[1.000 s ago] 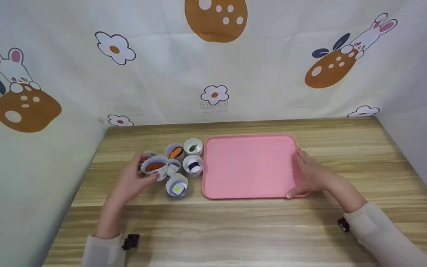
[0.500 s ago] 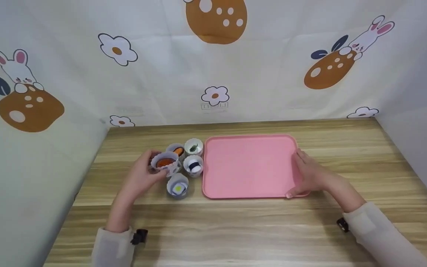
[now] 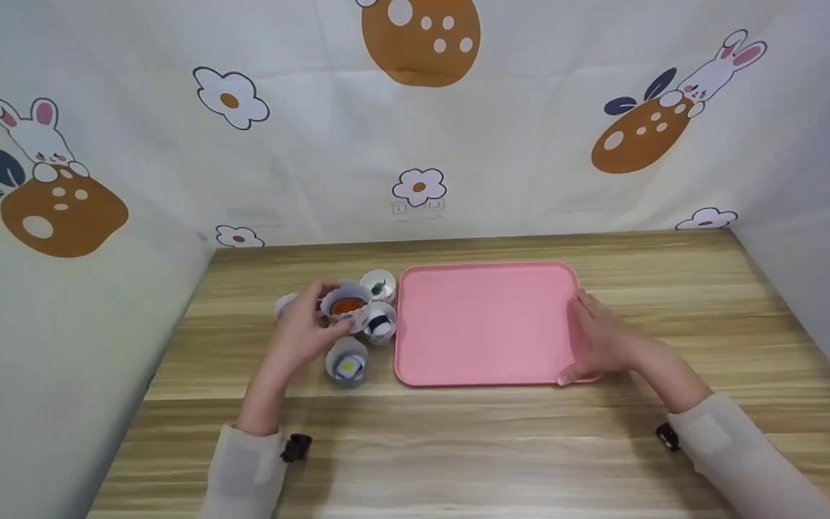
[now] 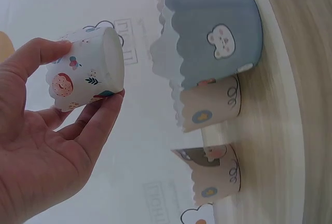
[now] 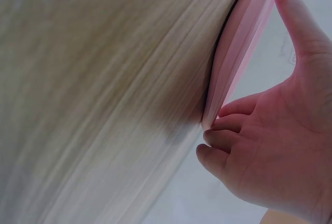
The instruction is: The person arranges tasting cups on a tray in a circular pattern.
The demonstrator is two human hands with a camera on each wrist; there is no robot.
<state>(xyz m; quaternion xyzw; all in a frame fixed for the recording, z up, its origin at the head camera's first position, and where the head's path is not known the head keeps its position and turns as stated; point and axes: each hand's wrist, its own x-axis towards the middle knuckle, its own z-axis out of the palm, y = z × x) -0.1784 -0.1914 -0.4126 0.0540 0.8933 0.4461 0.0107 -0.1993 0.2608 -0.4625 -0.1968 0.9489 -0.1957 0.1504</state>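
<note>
In the head view, my left hand [image 3: 307,328] grips a scalloped paper cup [image 3: 357,324], its thumb on the near side and fingers on the far side. A reddish-orange piece [image 3: 347,307] lies inside. The left wrist view shows this white, donut-printed cup [image 4: 78,76] off the table. It hangs over the other cups, hiding some of them. My right hand [image 3: 609,342] lies spread at the right edge of a pink tray [image 3: 487,324]. Its thumb reaches the near right corner; in the right wrist view, its fingertips [image 5: 220,140] touch the tray's rim.
Around the held cup stand a cup with a green piece [image 3: 377,286], one with a black-banded white piece [image 3: 380,323], one with a yellow-centred white piece [image 3: 348,362], and a partly hidden cup [image 3: 284,304]. Beyond the wooden table [image 3: 458,447] hangs a printed cloth [image 3: 300,173].
My left hand has carried the cup to the right and slightly farther back, over the other cups. A cup at the left has come into view behind it. My right hand stays on the tray.
</note>
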